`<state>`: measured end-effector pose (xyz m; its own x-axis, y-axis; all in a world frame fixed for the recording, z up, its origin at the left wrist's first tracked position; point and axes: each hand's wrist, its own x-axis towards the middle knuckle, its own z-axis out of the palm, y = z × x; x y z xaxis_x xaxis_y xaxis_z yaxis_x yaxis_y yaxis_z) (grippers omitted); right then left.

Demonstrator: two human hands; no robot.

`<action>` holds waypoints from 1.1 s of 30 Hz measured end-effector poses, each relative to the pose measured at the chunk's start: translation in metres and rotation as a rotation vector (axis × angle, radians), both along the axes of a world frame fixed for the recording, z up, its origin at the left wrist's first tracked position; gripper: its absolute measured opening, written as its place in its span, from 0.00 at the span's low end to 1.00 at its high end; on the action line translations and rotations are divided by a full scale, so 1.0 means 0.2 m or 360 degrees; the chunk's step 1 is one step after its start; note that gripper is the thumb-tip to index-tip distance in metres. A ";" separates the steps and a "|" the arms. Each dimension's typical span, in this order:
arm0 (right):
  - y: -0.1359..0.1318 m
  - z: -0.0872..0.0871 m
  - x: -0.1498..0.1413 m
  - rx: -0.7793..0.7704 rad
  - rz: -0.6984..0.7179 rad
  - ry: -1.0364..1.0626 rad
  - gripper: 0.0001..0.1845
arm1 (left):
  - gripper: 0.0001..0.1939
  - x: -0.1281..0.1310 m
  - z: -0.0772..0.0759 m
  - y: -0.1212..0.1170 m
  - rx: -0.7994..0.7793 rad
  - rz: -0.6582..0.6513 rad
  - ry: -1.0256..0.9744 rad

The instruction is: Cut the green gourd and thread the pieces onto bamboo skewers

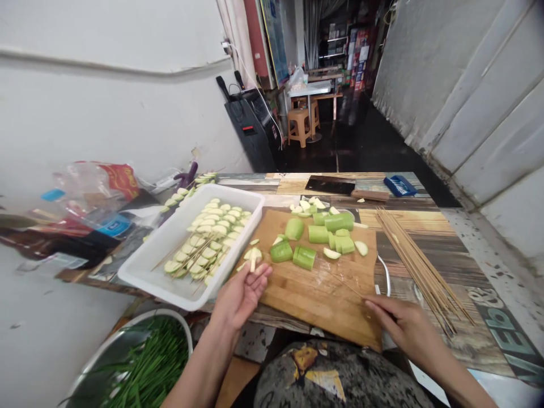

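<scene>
My left hand is turned palm up at the board's left edge, fingers partly curled, pinching a pale zucchini slice between thumb and fingertips. Over the board's right front, my right hand grips the end of a thin bamboo skewer, its other end directed left and away from me. Green zucchini chunks and cut slices lie across the wooden cutting board. Left of it stands a white plastic tub with rows of skewered slices.
Loose bamboo skewers lie right of the board. A cleaver and a blue tray sit at the table's far side. Bottles and plastic bags crowd the left end. A metal basin holds green chives below.
</scene>
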<state>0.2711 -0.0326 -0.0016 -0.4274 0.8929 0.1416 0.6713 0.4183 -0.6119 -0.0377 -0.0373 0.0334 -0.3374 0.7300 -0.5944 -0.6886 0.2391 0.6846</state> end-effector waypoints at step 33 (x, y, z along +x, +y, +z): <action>-0.02 -0.05 -0.01 -0.0080 -0.0313 0.0263 0.14 | 0.21 0.23 0.05 0.43 0.1260 -0.2203 0.2936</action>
